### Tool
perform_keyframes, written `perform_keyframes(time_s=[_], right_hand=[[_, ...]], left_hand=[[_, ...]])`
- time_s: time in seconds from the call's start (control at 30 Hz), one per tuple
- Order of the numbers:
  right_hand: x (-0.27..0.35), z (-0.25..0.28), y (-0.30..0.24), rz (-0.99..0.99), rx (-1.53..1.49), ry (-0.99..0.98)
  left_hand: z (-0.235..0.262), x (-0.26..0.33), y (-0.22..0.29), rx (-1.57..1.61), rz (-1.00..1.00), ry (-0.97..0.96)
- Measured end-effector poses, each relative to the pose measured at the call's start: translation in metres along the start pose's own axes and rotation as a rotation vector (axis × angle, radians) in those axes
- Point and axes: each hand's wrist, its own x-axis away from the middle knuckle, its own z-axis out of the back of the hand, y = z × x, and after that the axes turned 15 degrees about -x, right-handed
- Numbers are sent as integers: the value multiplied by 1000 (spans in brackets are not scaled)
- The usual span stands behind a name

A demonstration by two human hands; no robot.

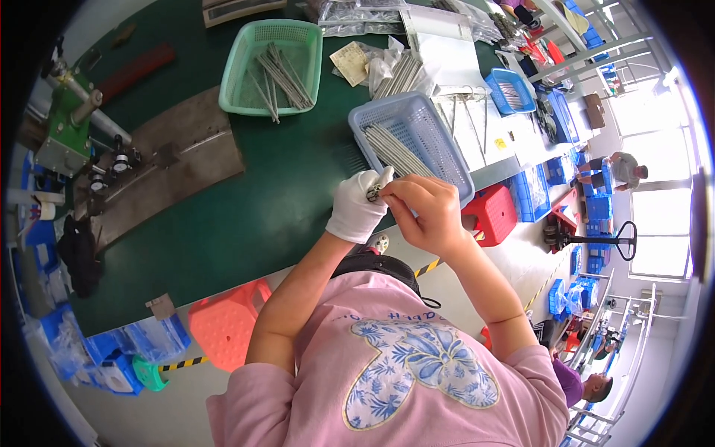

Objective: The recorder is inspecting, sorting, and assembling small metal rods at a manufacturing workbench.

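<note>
My left hand, in a white glove, is closed around a small cluster of metal ends that look like thin metal rods seen end-on. Bare, my right hand meets it, thumb and fingertips pinched together against the cluster. Whatever lies between those fingertips is too small to make out. Just beyond both hands stands a blue-grey plastic basket, with a bundle of grey metal rods lying in it. A mint-green basket farther left holds more loose rods.
A green-topped table carries a metal plate and a green bench device with dials at left. Bagged rods and a small blue basket stand behind. Red stools are beside the table; other people are at right.
</note>
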Motion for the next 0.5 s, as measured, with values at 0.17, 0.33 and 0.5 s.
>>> perform_keyframes(time_s=[0.17, 0.33, 0.5], right_hand=[[1, -2, 3, 49, 40, -6], [5, -5, 2, 74, 13, 36], [7, -6, 6, -13, -44, 20]], left_hand=[[-1, 0, 0, 47, -10, -3], [0, 5, 1, 0, -13, -25], [2, 3, -1, 63, -33, -52]])
